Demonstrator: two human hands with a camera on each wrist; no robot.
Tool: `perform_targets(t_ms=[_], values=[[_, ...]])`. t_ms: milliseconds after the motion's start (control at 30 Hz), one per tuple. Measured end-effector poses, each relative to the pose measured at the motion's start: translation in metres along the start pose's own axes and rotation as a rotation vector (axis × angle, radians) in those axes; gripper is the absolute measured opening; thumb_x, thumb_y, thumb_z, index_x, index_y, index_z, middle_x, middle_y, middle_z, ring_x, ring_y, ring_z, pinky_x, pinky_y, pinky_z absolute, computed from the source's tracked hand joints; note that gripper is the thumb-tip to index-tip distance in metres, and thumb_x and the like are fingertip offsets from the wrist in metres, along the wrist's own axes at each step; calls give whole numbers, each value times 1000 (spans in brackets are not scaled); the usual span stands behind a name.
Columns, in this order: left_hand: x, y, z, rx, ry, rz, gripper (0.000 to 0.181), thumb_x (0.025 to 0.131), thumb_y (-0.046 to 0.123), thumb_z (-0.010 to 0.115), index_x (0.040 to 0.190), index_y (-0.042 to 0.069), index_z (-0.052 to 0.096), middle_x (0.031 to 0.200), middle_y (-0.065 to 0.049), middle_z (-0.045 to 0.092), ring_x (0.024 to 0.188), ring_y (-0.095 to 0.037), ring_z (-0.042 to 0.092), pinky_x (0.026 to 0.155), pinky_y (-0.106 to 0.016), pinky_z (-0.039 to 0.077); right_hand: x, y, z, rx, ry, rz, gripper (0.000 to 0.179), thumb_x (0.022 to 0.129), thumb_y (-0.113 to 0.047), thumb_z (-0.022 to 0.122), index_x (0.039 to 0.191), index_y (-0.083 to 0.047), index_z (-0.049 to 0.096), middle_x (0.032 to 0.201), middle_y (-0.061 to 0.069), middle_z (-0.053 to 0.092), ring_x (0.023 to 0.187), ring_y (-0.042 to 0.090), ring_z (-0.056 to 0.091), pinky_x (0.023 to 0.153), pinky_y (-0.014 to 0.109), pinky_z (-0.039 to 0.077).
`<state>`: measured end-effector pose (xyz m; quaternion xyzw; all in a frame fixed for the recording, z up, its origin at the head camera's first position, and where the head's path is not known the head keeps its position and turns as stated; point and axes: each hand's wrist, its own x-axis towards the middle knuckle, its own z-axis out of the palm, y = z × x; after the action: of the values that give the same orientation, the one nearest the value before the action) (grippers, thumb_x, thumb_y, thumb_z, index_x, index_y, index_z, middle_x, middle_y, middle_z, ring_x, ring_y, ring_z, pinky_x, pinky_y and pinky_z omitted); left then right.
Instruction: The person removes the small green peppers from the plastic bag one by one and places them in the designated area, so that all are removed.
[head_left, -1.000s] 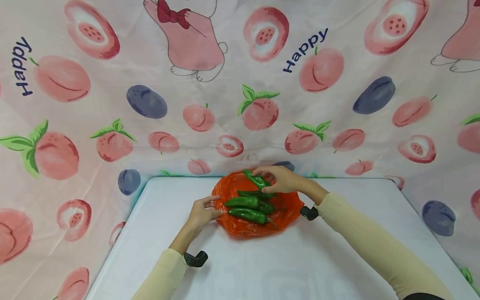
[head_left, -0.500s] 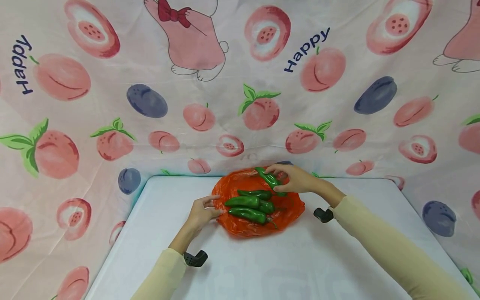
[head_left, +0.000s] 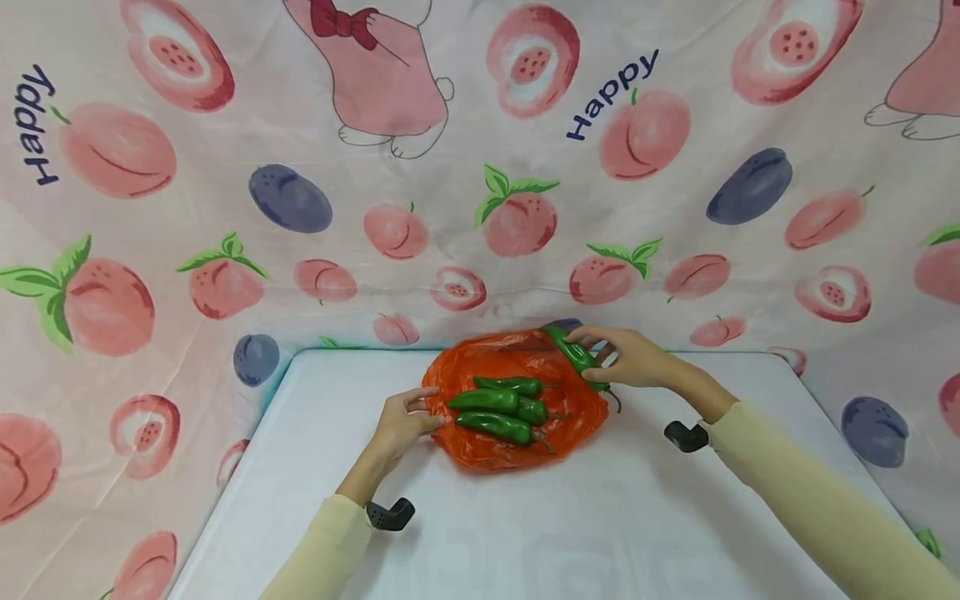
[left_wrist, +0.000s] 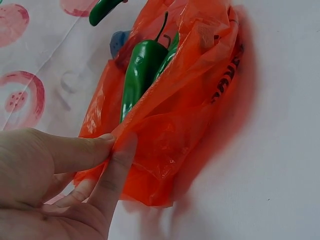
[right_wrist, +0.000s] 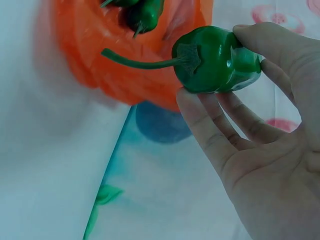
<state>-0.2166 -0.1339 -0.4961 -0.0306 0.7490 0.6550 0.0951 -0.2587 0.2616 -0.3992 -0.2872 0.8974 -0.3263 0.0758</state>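
An orange-red plastic bag [head_left: 480,458] lies spread on the white table, with several green peppers [head_left: 497,427] grouped on it. My left hand [head_left: 401,422] pinches the bag's left edge; in the left wrist view, thumb and finger [left_wrist: 107,170] have the thin plastic between them. Above the bag's right back part, my right hand [head_left: 630,358] holds one green pepper [head_left: 573,350] between thumb and fingers. Seen in the right wrist view, that held pepper [right_wrist: 215,60] points its curved stem to the left, away from the palm.
A white table [head_left: 510,542] extends around the bag. Its back edge meets a hanging cloth [head_left: 465,192] printed with peaches and plums. Dark wrist-worn devices [head_left: 390,514] sit at both wrists.
My right hand has carried the held pepper rightward, from over the other peppers to the bag's right back edge. The left hand keeps its place on the bag.
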Motion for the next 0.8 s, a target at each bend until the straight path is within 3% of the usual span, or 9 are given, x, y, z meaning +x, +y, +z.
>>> perform_targets(t_ms=[200,467,800], values=[[0,2,0,13,-9,-11,52,89,-8,73,138,-1,61,108,-20,57,79,-19,66,86,-52,61,-15,11,-6,9,31,39,55,90,-15,81,140,-15,58,128,21,64,101,30,69,79,43,63],[-14,22,1,7,-33,-21,52,89,-10,70,139,-6,58,106,-25,56,80,-22,68,92,-57,57,-33,22,-11,39,58,88,57,89,-13,82,140,-14,57,128,23,63,100,33,69,73,37,63],[1,-2,-1,-6,-2,-15,51,88,-7,74,137,0,62,106,-19,56,77,-19,67,85,-49,61,-46,36,-13,66,73,86,55,91,-15,80,140,-11,57,127,20,63,103,35,67,74,34,63]])
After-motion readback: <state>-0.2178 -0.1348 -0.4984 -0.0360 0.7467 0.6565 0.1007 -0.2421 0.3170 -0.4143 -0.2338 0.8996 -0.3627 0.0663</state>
